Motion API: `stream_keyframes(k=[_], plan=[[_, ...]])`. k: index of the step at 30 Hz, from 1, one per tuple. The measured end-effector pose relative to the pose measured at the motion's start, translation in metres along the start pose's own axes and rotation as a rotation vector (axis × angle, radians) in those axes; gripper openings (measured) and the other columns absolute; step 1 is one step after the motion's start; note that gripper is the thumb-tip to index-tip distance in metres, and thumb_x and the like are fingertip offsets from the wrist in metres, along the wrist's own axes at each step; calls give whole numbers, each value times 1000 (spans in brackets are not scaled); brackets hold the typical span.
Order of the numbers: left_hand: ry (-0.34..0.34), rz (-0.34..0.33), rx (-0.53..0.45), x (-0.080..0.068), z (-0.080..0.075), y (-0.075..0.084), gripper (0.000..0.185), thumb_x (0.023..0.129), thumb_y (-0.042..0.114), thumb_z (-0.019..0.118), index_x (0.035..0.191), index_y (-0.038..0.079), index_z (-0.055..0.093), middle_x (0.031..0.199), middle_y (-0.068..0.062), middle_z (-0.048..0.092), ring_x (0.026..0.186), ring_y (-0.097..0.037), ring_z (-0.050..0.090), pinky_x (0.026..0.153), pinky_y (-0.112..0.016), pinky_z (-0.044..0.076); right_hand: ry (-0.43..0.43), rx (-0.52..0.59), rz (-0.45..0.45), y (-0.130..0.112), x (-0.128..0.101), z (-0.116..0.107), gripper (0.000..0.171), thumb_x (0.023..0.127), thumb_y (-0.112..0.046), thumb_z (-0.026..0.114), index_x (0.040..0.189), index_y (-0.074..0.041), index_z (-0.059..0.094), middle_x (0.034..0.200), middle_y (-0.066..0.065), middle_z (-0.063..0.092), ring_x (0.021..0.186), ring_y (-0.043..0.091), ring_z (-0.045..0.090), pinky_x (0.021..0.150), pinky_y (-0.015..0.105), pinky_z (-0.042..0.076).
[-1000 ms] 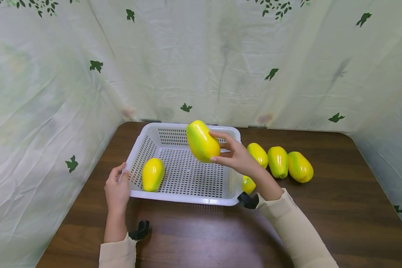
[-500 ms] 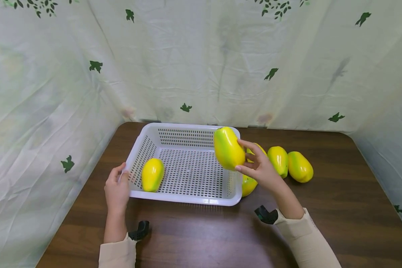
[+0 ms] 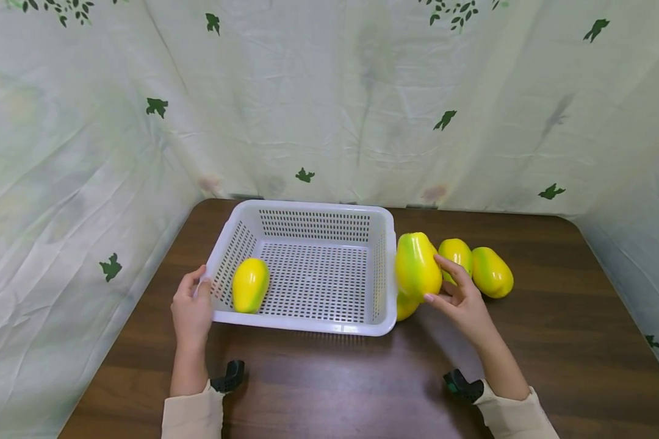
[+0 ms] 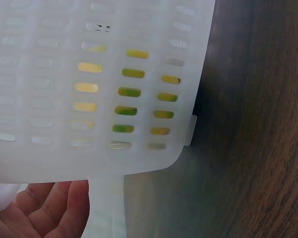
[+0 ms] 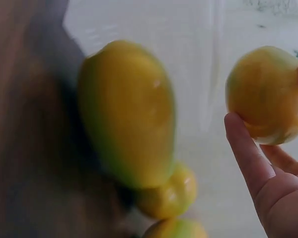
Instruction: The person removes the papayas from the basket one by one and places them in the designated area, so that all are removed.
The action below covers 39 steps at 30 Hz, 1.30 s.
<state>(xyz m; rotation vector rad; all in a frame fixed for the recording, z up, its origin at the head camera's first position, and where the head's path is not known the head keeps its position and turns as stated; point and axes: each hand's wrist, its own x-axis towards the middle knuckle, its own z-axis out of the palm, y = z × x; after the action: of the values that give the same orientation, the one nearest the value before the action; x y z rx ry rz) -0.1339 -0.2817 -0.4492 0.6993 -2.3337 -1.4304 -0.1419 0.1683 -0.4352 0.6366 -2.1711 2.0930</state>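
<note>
A white perforated plastic basket point(image 3: 313, 286) stands on the table, with one yellow-green papaya point(image 3: 251, 285) lying inside at its left end. My left hand point(image 3: 192, 308) grips the left rim; in the left wrist view its curled fingers point(image 4: 72, 210) show below the basket wall. Just beyond the right rim, my right hand point(image 3: 467, 305) holds another papaya point(image 3: 417, 265) between thumb and fingers, clear of the basket. That held papaya point(image 5: 263, 94) also appears in the right wrist view. Partly hidden beneath it, a further papaya point(image 3: 406, 308) lies against the basket's right side.
Two more papayas, one partly covered by my fingers point(image 3: 454, 253) and one farther right point(image 3: 492, 272), lie on the brown wooden table point(image 3: 571, 329). Pale patterned curtains point(image 3: 335, 103) enclose the table at the back and sides.
My right hand has carried the papaya rightward and nearer to me, from above the basket to past its right rim. My left hand and the basket have stayed put.
</note>
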Motion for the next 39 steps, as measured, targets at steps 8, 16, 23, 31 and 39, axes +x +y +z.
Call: stream_keyframes(k=[8,16,23,31,39], plan=[[32,23,0,-8,-2,13,38,95,29,37,128,16,50,115,-11,58,93,-23,56,74,-30,47,76,-41,45,16,-28,-11,65,80,14,57,137,-1,30,135,5,29,105,6,50,73,21,49],[33,11,-11,-8,-2,15,38,95,29,38,129,16,50,116,-13,56,95,-24,56,80,-37,48,129,-110,90,28,-53,-19,62,81,13,56,136,0,30,134,5,31,113,4,41,80,16,44],[20,16,-17,-4,-1,8,39,95,31,38,130,17,49,117,-14,56,96,-25,56,79,-37,48,131,-183,175,38,-66,-22,62,84,3,59,138,-5,30,136,9,30,116,7,35,83,13,40],[46,75,18,46,15,-76,38,92,46,38,127,36,48,119,-1,56,95,-18,57,73,-31,50,124,-230,247,44,-70,-26,63,85,-7,60,139,-8,27,138,13,26,116,6,33,81,12,41],[19,20,-9,7,3,-11,40,94,37,37,130,23,48,119,-8,55,97,-22,56,78,-38,48,127,-300,283,46,-68,-25,64,86,-14,62,139,-10,27,137,11,28,118,13,30,81,11,37]])
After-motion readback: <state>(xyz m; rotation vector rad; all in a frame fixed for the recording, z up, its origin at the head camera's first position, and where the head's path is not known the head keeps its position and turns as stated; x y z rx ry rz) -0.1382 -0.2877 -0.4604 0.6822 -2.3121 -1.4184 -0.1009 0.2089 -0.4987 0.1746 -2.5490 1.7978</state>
